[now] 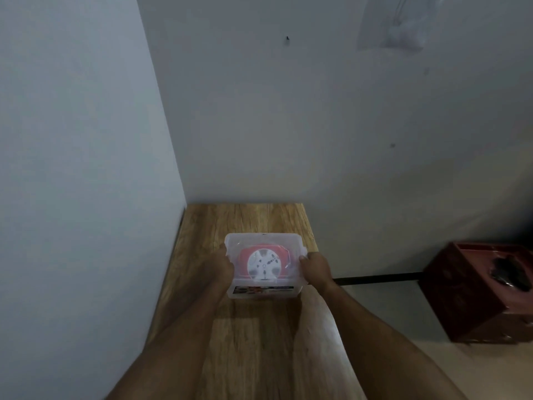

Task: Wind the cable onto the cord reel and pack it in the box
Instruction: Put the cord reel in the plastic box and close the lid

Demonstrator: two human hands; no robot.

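Both hands are on the clear plastic box [264, 295] now, one at each side. The left hand [217, 269] grips the left wall, fingers curled round its rim; the right hand [315, 268] grips the right wall the same way. Inside lies the red cord reel [264, 262], flat, its white hub facing up, seen through the clear lid. The box sits on the wooden table [259, 342], near the wall corner. A dark red box [473, 295] stands well apart on the right.

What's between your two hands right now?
In the head view, the clear plastic box sits between the left hand and right hand, each gripping one side. The red and white cord reel lies inside it.
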